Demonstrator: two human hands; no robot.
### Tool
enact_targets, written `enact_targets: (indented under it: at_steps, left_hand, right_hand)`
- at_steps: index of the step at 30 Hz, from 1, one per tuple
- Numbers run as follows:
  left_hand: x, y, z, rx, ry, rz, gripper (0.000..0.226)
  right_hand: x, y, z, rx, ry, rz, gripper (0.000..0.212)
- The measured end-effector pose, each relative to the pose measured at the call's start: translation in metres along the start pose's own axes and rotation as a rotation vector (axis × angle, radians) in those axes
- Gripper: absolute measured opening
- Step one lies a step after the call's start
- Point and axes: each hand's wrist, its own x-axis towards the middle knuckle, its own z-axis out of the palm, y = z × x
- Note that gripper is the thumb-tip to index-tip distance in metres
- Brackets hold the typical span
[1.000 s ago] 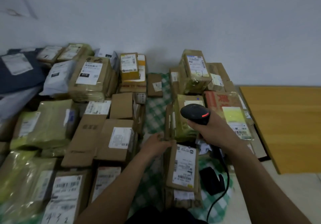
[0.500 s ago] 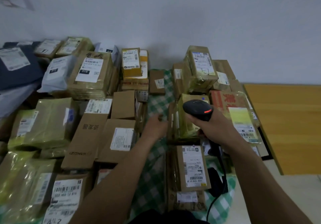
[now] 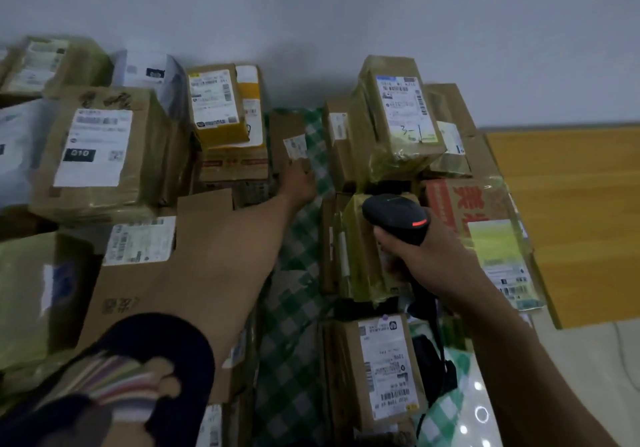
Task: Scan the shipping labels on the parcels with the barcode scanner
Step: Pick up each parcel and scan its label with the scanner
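Note:
My right hand grips the black barcode scanner, whose red light shows, above a yellow-wrapped parcel in the right stack. My left hand reaches far forward to a small brown parcel with a small white label, standing at the back by the wall; the fingers touch its lower edge. Whether they curl round it cannot be made out. A labelled box lies near me under the scanner's cable.
Many cardboard and taped parcels with labels cover a green checked cloth. A tall taped box stands at the back right, a big box at the left. A wooden board lies to the right. The white wall is close behind.
My left arm has stretched forward from the near box to the small brown parcel at the back. The view has moved closer and forward; my right hand keeps holding the scanner.

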Motion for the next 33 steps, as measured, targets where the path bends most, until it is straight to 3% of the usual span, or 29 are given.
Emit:
enact_targets:
  at_steps: [4, 7, 11, 16, 24, 29, 33]
  left_hand:
    - [0.036, -0.006, 0.01, 0.043, -0.053, -0.008, 0.047]
    - [0.055, -0.02, 0.017, 0.184, -0.115, 0.005, 0.048]
    - [0.064, -0.037, 0.026, 0.498, -0.33, -0.004, 0.058]
    - [0.032, -0.035, 0.04, 0.649, -0.455, 0.004, 0.074]
    - [-0.005, -0.04, 0.046, 0.166, -0.062, -0.065, 0.037]
    - [0.002, -0.039, 0.048, -0.169, 0.094, -0.185, 0.071]
    - [0.004, -0.059, 0.059, -0.133, 0.082, -0.205, 0.097]
  right_hand:
    - [0.006, 0.005, -0.001, 0.046, 0.045, 0.122, 0.045]
    - [0.007, 0.006, -0.003, 0.073, 0.049, 0.168, 0.046]
    - [0.007, 0.002, -0.004, 0.016, 0.076, 0.163, 0.046]
    - [0.007, 0.003, -0.001, 0.043, 0.071, 0.174, 0.048]
    - [0.006, 0.003, -0.001, 0.073, 0.049, 0.176, 0.048]
    - [0.007, 0.007, -0.002, 0.037, 0.063, 0.162, 0.05]
    - [0.011, 0.012, -0.001, 0.014, 0.08, 0.157, 0.05]
